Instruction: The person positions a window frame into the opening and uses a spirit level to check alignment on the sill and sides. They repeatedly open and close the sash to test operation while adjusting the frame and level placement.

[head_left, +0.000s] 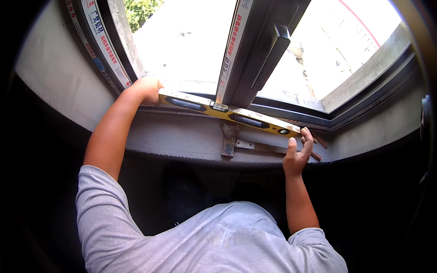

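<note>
A yellow spirit level (218, 110) with black-edged windows lies along the bottom of a dark window frame, sloping down slightly to the right. My left hand (144, 91) is closed around its left end, partly hiding that end. At the other end, my right hand (298, 154) has thumb and fingers apart, the fingertips close against the level's tip. It does not wrap around the level. Below the level, a worn hammer (229, 141) rests on the sill, its handle running right and passing behind my right hand.
The pale sill (173, 136) curves along the wall, with its near edge dropping off into shadow. A dark upright mullion with a handle (268, 59) rises behind the level. Thin brown strips (320, 139) lie right of my right hand. Protective film (107, 45) covers the left frame.
</note>
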Tool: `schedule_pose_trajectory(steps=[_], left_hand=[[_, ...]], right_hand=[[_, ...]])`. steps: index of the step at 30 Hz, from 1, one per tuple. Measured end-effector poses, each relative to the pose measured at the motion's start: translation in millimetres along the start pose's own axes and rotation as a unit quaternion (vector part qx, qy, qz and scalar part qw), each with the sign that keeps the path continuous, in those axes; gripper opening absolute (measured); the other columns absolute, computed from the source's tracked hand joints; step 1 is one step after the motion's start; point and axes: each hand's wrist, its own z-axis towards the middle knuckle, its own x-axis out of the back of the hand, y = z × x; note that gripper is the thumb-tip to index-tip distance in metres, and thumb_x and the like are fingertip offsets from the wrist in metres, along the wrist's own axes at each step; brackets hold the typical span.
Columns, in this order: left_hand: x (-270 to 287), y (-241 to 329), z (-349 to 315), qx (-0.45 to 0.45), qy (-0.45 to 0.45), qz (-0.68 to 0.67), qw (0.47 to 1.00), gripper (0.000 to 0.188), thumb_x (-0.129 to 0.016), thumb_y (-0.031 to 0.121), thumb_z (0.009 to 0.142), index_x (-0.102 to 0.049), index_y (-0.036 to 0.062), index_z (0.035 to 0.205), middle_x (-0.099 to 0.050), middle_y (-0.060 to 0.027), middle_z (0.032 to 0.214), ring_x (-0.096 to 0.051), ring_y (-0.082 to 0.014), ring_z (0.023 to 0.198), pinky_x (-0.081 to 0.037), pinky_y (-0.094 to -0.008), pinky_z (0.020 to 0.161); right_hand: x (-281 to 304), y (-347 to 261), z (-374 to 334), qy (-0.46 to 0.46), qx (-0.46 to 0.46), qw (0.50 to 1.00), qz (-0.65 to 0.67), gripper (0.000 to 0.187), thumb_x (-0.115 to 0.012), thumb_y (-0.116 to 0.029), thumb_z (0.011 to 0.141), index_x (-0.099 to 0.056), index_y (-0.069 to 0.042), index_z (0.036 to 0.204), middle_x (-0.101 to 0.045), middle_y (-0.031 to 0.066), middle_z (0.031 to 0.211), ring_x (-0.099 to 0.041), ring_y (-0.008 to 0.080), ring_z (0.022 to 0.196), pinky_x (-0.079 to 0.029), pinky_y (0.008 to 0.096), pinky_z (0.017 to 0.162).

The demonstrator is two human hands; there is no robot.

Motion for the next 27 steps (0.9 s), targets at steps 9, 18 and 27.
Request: schedule_pose_trajectory(steps=[9, 18, 27], left_hand=[[-7.1, -6.9, 8.2, -0.010, 0.011, -0.001, 1.000, 0.043, -0.087, 0.019, 0.070, -0.082, 0.0109, 0.112, -0.081, -0.0159, 0.097, -0.075, -0.0324, 0.088, -0.060, -0.0389, 0.085], [-8.0, -5.0, 6.1, 0.001, 0.014, -0.046, 0.999, 0.045, -0.089, 0.012, 0.067, -0.082, 0.0113, 0.112, -0.081, -0.0138, 0.093, -0.074, -0.0272, 0.083, -0.059, -0.0375, 0.082], [-12.2, -11.9, 12.3, -0.016, 0.018, -0.032, 0.999, 0.048, -0.090, 0.017, 0.067, -0.082, 0.0133, 0.115, -0.081, -0.0141, 0.098, -0.075, -0.0289, 0.088, -0.060, -0.0381, 0.085]], right_hand=[[-22.0, 52.8, -5.8, -0.099, -0.219, 0.963, 0.123, 0.035, -0.067, -0.015, 0.103, -0.063, 0.004, 0.132, -0.071, 0.0109, 0.118, -0.066, 0.0175, 0.107, -0.052, 0.0330, 0.096], [-24.5, 36.9, -5.8, -0.083, -0.173, 0.981, -0.030, 0.055, -0.072, -0.046, 0.103, -0.063, 0.001, 0.131, -0.077, 0.0233, 0.113, -0.074, 0.0439, 0.108, -0.056, 0.0479, 0.093], [-28.1, 37.8, -11.4, -0.082, -0.174, 0.978, -0.084, 0.063, -0.064, -0.057, 0.106, -0.060, 0.001, 0.131, -0.077, 0.0246, 0.107, -0.073, 0.0489, 0.105, -0.056, 0.0532, 0.089]])
